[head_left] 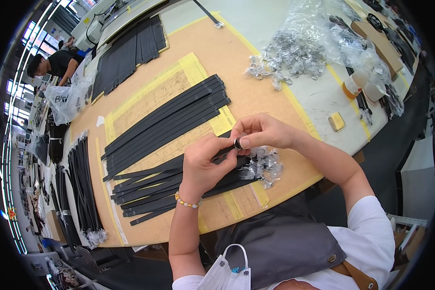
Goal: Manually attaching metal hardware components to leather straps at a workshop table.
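My left hand [203, 162] and my right hand [260, 133] meet over the near right part of the board. Between the thumbs and fingertips of both hands is the end of a black strap, bent into a small dark loop [237, 143]. A small shiny edge shows at the loop, too small to make out. Under my left hand lies a fanned group of black straps [152, 193]. Several plastic-wrapped metal buckles [265, 166] lie at their right ends, just below my right hand. Beyond my hands, another row of flat black straps [166, 125] lies side by side.
A pile of wrapped metal buckles [295, 58] spills from a clear bag at the far right. Nearby stand an orange-and-white container [354, 84] and a yellow block [337, 121]. More straps lie far back [130, 55] and left [84, 183]. A co-worker [58, 67] is at far left.
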Available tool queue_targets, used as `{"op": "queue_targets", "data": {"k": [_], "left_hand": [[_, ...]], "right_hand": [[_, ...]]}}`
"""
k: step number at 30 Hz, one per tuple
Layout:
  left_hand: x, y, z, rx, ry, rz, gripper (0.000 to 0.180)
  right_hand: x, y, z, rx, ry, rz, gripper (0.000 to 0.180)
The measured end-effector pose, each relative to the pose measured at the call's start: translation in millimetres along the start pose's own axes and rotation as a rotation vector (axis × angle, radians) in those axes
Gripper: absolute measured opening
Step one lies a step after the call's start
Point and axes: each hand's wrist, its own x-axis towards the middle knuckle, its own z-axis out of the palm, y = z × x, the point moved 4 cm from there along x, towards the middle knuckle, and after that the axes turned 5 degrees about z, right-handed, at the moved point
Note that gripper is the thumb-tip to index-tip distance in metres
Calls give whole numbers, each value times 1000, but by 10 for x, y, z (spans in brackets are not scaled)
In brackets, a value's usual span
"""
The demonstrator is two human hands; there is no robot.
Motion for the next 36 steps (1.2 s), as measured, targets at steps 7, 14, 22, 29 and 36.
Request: {"op": "queue_targets", "data": {"k": [7,14,22,29,36], "left_hand": [[1,-17,139,144,-76,57,23],[10,-72,92,55,-72,-177,25],[-15,-149,98,6,-112,-187,23],[-18,-160,107,10,-105,-163,22],[-13,-145,117,28,-113,-151,21]], "right_hand": [[-63,87,56,-433,280,-23,20],[-29,100,-2,-161,222,-2,21],[-23,94,17,-118,173,22,23],[-22,126,-10,-173,180,8,24],[-33,141,-15,-255,205,-19,24]]}}
